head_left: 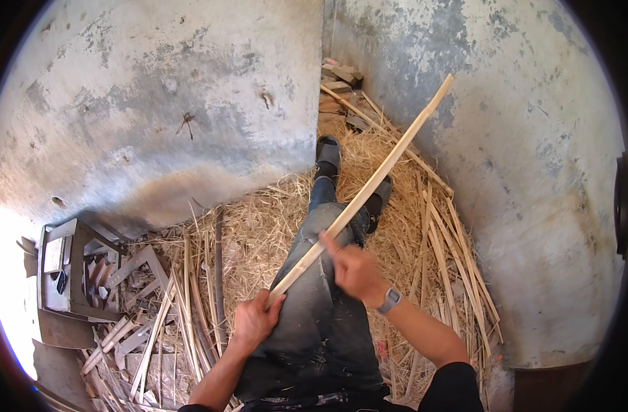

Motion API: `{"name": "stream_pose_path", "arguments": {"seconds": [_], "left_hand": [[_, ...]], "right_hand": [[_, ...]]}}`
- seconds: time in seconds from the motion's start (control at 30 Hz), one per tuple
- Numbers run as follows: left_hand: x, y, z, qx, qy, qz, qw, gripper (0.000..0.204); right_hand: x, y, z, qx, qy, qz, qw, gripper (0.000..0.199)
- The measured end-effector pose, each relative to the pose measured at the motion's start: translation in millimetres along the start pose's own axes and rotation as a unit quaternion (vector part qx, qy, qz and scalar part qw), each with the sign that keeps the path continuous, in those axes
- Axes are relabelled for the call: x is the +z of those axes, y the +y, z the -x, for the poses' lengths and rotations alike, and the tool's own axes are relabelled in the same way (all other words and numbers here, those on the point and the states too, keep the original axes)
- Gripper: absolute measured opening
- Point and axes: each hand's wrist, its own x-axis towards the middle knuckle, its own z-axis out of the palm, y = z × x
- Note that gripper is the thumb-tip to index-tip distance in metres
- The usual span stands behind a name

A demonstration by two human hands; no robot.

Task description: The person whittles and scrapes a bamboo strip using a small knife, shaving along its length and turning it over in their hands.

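1. Denim-clad lap of the seated person, dark jeans (321, 323), fills the lower centre; all positions below are given relative to the long bamboo strip (362, 192).
2. Left hand (253, 321) is closed around the near, lower end of the strip, thumb on top, over the left thigh.
3. Right hand (355, 269) sits just up the strip from the left hand, fingers curled and pressed to the strip's right side; whether it fully grips, cannot tell. A grey wristwatch (390, 300) is on that wrist.
4. Strip runs diagonally from the left hand up and to the right, across the knees, its far end raised in front of the right-hand concrete wall (533, 172).
5. Left of the strip: loose split bamboo slats (159, 323) lie on the ground, with a dark metal frame (70, 268) beyond them.
6. Under and right of the strip: straw litter (396, 240) covers the floor, with more long slats on it.
7. Beyond the strip's middle: two feet in dark sandals (329, 152), legs stretched out.
8. Farthest: wood offcuts (340, 75) piled in the corner where the walls meet.
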Motion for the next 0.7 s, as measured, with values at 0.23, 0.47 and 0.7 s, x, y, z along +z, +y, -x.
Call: {"name": "stream_pose_path", "arguments": {"seconds": [0.23,0.47,0.7], "left_hand": [[1.9,11.3,-3.2,0.001,-0.006,-0.001,1.0,0.039],[-7.6,-17.5,28.6,0.027,0.03,-0.06,0.997,0.031],[-33.7,-45.2,55.6,0.063,0.069,-0.099,0.991,0.026]], "right_hand": [[-8.6,8.4,6.9,0.053,0.004,-0.035,0.998,0.054],[-27.8,-19.8,-10.1,0.092,0.067,-0.085,0.99,0.055],[11.7,-24.5,-6.4,0.068,0.146,-0.022,0.987,0.068]]}}
